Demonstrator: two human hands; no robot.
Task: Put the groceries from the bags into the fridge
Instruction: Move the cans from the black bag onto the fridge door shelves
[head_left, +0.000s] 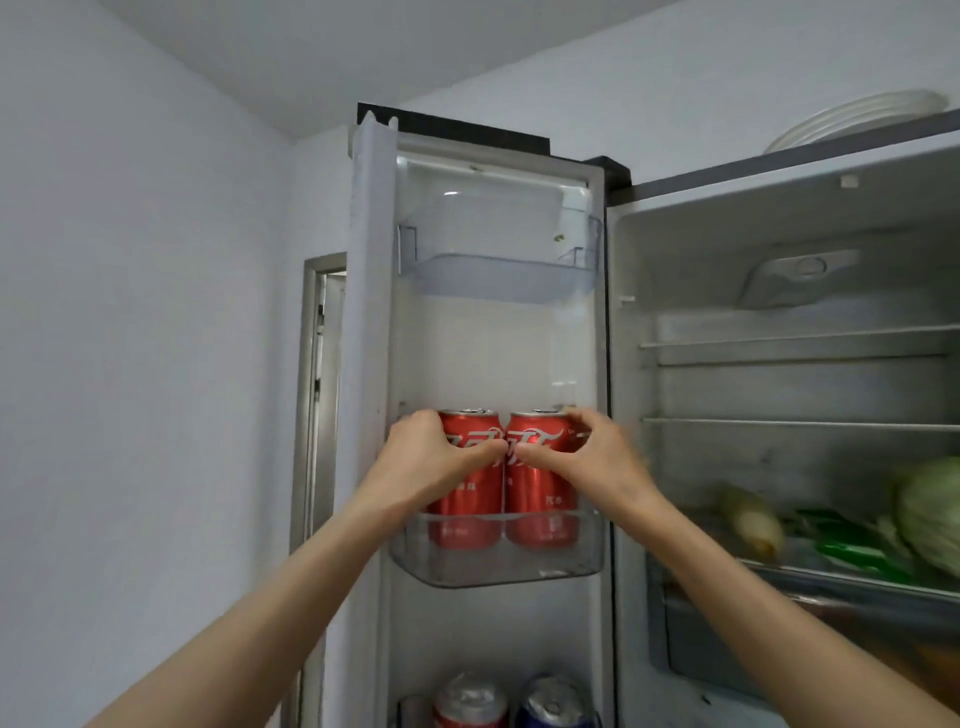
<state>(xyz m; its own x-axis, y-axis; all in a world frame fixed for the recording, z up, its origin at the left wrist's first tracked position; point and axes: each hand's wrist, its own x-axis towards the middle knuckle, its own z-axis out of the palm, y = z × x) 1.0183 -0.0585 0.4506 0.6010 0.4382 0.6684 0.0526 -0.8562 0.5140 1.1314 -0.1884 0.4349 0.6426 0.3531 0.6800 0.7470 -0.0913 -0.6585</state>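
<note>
The fridge door stands open to my left, its inside facing me. Two red cola cans stand upright side by side in the middle clear door bin (587, 551). My left hand (431, 457) is wrapped around the left red can (467, 514). My right hand (597, 457) grips the right red can (540, 514). Both cans rest with their bases inside the bin. My thumbs nearly meet between the cans.
An upper clear door bin (498, 275) holds nothing visible. A red can top (470, 699) and a blue can top (553, 701) sit in the lowest door bin. The fridge shelves (795, 423) at right carry a cabbage (930, 514), corn (753, 519) and green packets. Plates (852, 117) lie on top.
</note>
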